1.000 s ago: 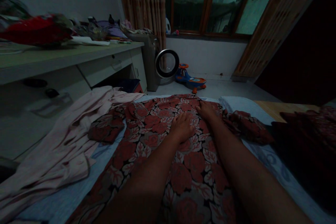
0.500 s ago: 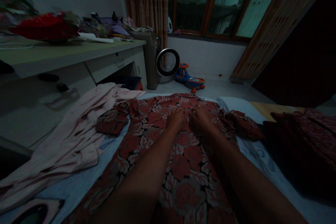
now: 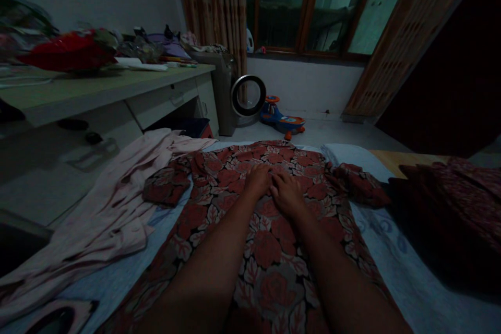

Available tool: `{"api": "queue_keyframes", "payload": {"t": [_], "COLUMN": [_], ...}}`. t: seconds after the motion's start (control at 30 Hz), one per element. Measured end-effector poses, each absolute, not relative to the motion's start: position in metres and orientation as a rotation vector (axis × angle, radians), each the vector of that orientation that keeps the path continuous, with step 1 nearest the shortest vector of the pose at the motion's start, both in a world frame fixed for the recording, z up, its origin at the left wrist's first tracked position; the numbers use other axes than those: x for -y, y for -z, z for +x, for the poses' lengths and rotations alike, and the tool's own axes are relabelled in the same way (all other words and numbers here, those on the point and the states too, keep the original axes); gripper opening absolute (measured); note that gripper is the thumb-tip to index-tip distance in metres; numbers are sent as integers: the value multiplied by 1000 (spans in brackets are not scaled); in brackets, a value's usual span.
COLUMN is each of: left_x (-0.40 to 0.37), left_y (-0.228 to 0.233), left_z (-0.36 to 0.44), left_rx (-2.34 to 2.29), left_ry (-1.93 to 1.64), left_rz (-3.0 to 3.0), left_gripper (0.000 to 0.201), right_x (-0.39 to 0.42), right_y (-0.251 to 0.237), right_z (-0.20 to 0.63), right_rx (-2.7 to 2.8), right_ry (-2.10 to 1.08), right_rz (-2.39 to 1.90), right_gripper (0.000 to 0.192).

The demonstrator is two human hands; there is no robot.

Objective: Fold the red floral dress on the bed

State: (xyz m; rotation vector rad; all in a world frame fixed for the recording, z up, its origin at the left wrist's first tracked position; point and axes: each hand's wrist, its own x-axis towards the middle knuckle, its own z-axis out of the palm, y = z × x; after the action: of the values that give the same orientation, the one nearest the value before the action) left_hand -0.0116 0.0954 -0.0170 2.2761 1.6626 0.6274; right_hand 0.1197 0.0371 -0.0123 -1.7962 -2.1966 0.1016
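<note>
Head view. I kept my left hand and right hand flat, fingers spread and gripping nothing, pressing the floral garment smooth where it lay on the bed, beside a pink garment.

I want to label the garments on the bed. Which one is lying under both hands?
The red floral garment, spread flat in the middle. Left hand and right hand rest on it. The pale pink garment lies untouched at the left.
</note>
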Motion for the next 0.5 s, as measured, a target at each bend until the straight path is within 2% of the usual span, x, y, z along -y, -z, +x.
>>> {"api": "queue_keyframes", "payload": {"t": [0.27,0.5], "left_x": [-101,-143], "left_y": [16,11], "left_z": [-6,-44], "left_rx": [-1823,-1831], "left_ry": [-532,-420], "left_rz": [2339,2430], "left_gripper": [36,42], "right_x": [-31,-34], "right_y": [8,13], "right_z": [117,116], "right_rx": [2201,2200], "right_ry": [-69,-63], "right_rz": [-1783,-1824], "right_gripper": [48,46]}}
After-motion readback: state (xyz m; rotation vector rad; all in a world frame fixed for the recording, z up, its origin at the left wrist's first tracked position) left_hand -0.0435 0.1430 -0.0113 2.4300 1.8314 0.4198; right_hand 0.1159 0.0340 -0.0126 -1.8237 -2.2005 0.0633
